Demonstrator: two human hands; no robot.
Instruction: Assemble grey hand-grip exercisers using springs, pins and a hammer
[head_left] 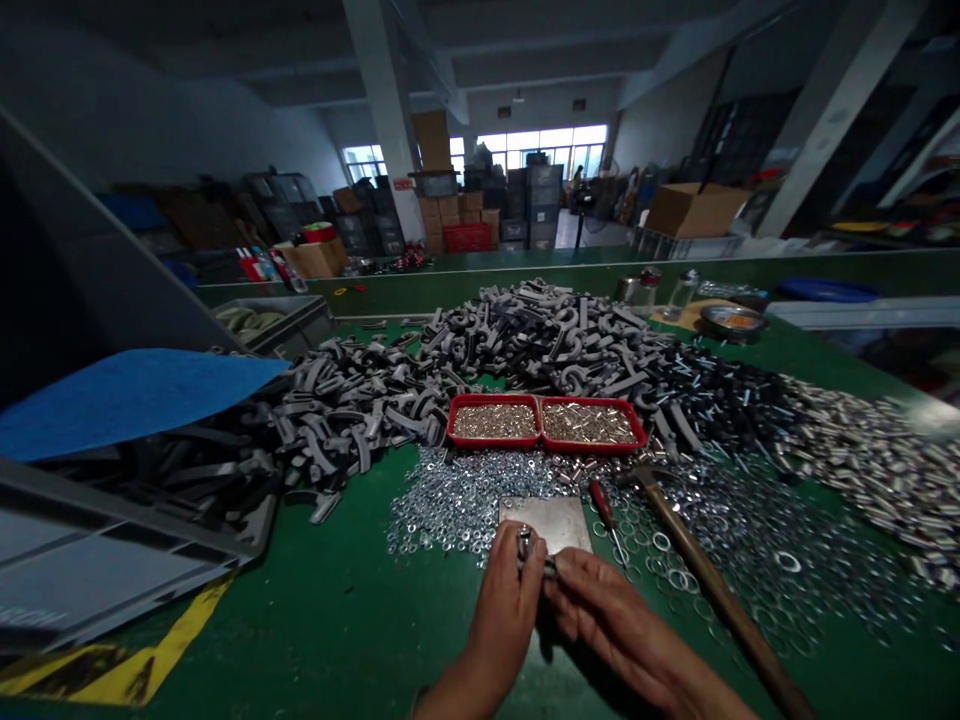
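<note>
Beside loose washers, left hand and right hand pinch a fastener.

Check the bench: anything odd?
The gray crate at the left looks tipped toward the bench, with gray clamps heaped out past it and a blue sheet flopped over its top. It looks like a spill, though it may be a deliberate pile.

Only 2 bare human hands and their forearms show of the wearer's body, both cut off by the lower edge of the view. The fingers look thick, with blunt tips, and no clothing is visible.
</note>
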